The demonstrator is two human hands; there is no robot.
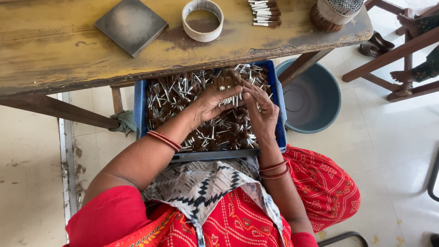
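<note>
Head: table edge (137, 75) over brush tray (140, 105)

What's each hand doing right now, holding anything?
Left hand: closed on a bunch of small brushes.
Right hand: fingers curled on the same bunch.

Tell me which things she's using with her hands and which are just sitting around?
In use:
- left hand and right hand, meeting over the pile
- small brush heads with metal ends
- blue crate holding them

Lying about:
- grey square slab on the wooden table
- white tape ring
- sorted row of brush pieces
- grey bucket on the floor
</note>
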